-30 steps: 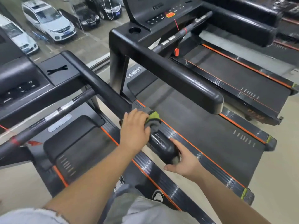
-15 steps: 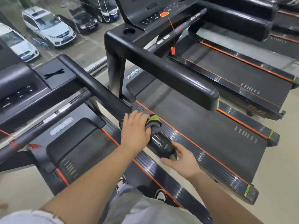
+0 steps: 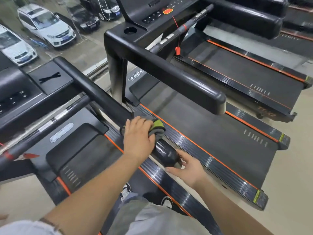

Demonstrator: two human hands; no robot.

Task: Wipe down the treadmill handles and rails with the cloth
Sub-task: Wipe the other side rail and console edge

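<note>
Both hands stay put: left hand (image 3: 138, 141) grips cloth (image 3: 158, 128) on handrail (image 3: 97, 94), right hand (image 3: 189, 170) cups its end.

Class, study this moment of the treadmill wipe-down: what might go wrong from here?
The bunched grey-and-green cloth under the left hand covers only part of the black rounded handrail, so its underside may be missed.
The rail's glossy end looks wet; the right hand cupping it could slip or smear it.
</note>
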